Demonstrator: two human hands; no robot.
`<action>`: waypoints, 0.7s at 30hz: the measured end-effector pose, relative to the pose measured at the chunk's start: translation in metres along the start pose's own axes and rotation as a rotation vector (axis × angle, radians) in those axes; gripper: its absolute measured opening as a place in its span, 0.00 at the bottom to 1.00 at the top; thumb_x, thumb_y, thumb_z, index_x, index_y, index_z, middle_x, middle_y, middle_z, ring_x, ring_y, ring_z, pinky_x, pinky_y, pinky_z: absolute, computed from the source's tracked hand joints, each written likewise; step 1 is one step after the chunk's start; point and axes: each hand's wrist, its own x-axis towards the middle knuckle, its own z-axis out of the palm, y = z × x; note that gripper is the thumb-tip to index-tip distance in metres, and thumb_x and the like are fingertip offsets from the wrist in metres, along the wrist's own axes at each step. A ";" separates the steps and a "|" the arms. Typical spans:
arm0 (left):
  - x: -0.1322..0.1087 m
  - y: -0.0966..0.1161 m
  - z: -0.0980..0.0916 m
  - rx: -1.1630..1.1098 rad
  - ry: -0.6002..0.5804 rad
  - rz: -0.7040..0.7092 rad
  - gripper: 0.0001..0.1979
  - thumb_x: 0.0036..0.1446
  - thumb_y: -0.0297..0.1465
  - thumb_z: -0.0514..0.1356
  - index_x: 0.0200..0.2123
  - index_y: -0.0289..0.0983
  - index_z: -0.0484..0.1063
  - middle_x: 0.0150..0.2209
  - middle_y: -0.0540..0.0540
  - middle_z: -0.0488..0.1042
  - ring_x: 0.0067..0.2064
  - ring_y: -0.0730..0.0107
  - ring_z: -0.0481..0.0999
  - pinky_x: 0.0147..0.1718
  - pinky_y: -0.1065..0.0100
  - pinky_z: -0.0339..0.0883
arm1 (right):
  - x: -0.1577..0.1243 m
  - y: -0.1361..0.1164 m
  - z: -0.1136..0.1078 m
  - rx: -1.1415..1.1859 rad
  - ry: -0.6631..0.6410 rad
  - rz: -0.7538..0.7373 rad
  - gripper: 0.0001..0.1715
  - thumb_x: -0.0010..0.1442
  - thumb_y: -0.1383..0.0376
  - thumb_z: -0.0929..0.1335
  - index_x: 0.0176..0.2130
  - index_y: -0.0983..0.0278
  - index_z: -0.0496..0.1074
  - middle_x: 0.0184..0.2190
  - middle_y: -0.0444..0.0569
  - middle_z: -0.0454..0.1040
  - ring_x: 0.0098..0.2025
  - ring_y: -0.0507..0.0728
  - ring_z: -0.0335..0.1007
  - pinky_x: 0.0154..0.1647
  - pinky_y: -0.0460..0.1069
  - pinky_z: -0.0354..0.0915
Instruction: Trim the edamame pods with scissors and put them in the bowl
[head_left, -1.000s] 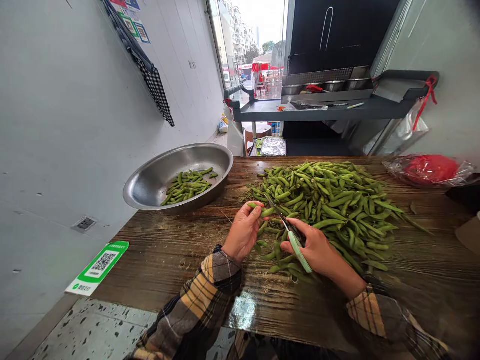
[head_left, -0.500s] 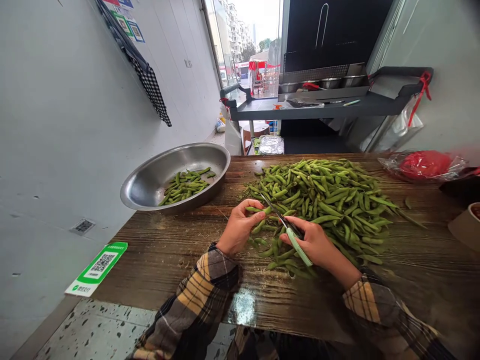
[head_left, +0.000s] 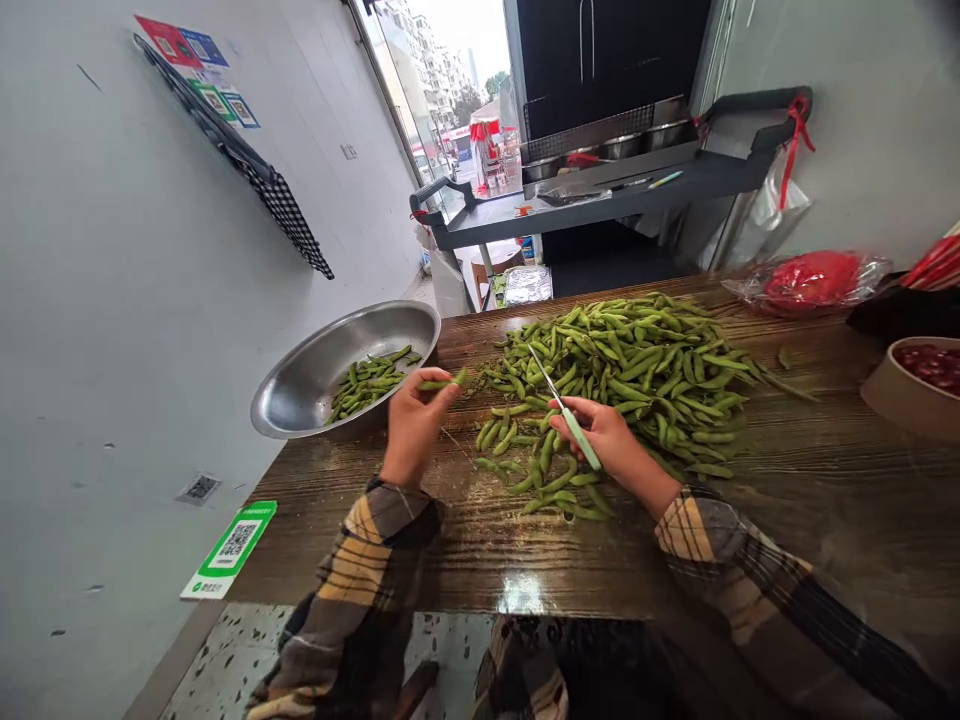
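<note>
My left hand (head_left: 417,422) pinches a green edamame pod (head_left: 444,383) between thumb and fingers, just right of the steel basin (head_left: 289,390). Several trimmed-looking pods (head_left: 358,388) lie in that basin. Light-green-handled scissors (head_left: 571,425) are in my right hand (head_left: 609,440), its fingers closed round the handles, the blades pointing up and left over the table. A big heap of edamame pods (head_left: 637,370) spreads behind and beside my right hand. Loose pods (head_left: 559,485) lie nearer to me, below the scissors.
A card with a green-bordered code (head_left: 231,550) lies at the table's left edge. To the right are a red item in clear plastic (head_left: 814,280) and a tub of dark red contents (head_left: 911,390). Behind the wooden table (head_left: 465,540) stands a grey cart (head_left: 495,225).
My left hand has moved left with a pod, away from the scissors and towards the basin. My right hand stays over the heap's near side with the scissors. The view has tilted and shifted.
</note>
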 end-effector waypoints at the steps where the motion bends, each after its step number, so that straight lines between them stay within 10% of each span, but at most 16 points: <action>1: 0.011 0.005 -0.013 0.162 0.046 0.079 0.10 0.48 0.34 0.66 0.34 0.37 0.72 0.36 0.48 0.74 0.38 0.68 0.72 0.42 0.66 0.65 | 0.000 0.000 0.000 0.021 0.007 0.005 0.29 0.54 0.51 0.69 0.47 0.69 0.75 0.22 0.42 0.68 0.19 0.49 0.60 0.20 0.45 0.59; 6: 0.060 0.019 -0.080 0.812 0.261 0.318 0.12 0.50 0.29 0.63 0.41 0.37 0.71 0.45 0.40 0.69 0.51 0.55 0.67 0.51 0.56 0.62 | -0.002 -0.001 0.001 0.093 0.009 -0.014 0.30 0.54 0.50 0.69 0.48 0.69 0.73 0.24 0.43 0.69 0.20 0.49 0.61 0.20 0.45 0.59; 9: 0.062 0.021 -0.089 0.919 0.250 0.297 0.17 0.51 0.32 0.62 0.45 0.35 0.69 0.43 0.39 0.69 0.47 0.55 0.69 0.48 0.56 0.63 | -0.002 -0.002 0.001 0.113 0.016 -0.035 0.31 0.53 0.50 0.70 0.48 0.69 0.73 0.24 0.43 0.68 0.20 0.49 0.61 0.20 0.45 0.60; 16: -0.007 0.002 -0.013 0.956 -0.572 0.252 0.09 0.59 0.34 0.54 0.30 0.37 0.70 0.32 0.43 0.71 0.34 0.64 0.70 0.37 0.64 0.61 | 0.001 -0.001 0.000 0.038 0.042 -0.133 0.30 0.56 0.49 0.67 0.48 0.69 0.74 0.23 0.43 0.70 0.21 0.50 0.61 0.22 0.45 0.61; 21: -0.024 -0.034 0.017 0.939 -0.628 0.118 0.10 0.55 0.39 0.56 0.28 0.38 0.65 0.30 0.45 0.70 0.33 0.63 0.69 0.33 0.65 0.58 | 0.003 -0.006 -0.001 -0.053 0.081 -0.170 0.26 0.56 0.51 0.69 0.46 0.67 0.76 0.26 0.45 0.73 0.26 0.52 0.65 0.27 0.45 0.61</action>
